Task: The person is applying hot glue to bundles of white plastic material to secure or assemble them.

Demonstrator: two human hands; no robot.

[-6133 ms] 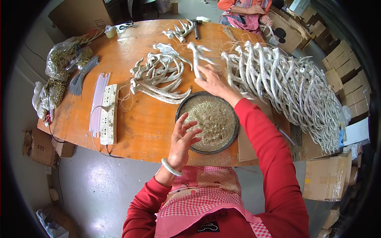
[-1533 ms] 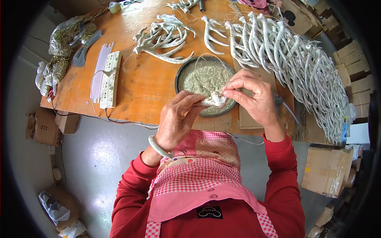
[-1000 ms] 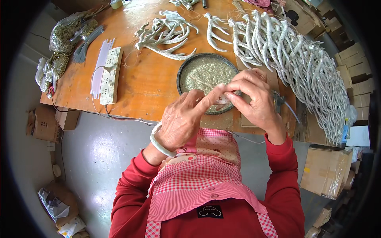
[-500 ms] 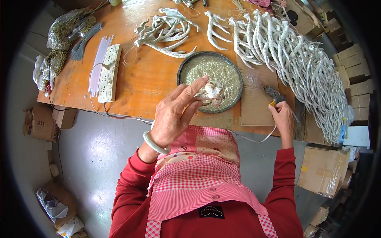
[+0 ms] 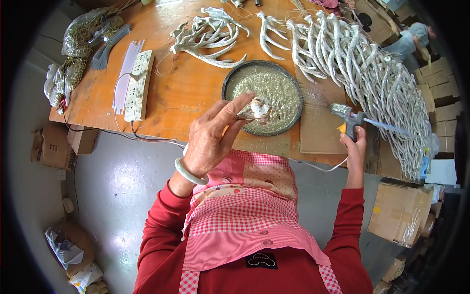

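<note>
My left hand (image 5: pixel 211 136) is raised in front of me and pinches a small glittery white piece (image 5: pixel 256 109) above the near rim of a round dark tray (image 5: pixel 234 81) filled with silvery glitter. My right hand (image 5: pixel 354 143) reaches to the right and grips the handle of a glue gun (image 5: pixel 348 119) that rests on a cardboard sheet (image 5: pixel 318 130) on the orange table (image 5: pixel 186 95). A cord runs from the gun along the table's near edge.
Glittered white antler shapes lie behind the tray (image 5: pixel 208 36) and in a long heap on the right (image 5: pixel 372 73). A white power strip (image 5: pixel 139 84) and glue sticks (image 5: pixel 125 73) lie to the left, with bags (image 5: pixel 73 54) at the far left. Cardboard boxes (image 5: pixel 399 213) stand at the right.
Both hands held the small piece together over the tray a second ago. My right hand has let go, moved right and taken the glue gun; my left hand keeps the piece.
</note>
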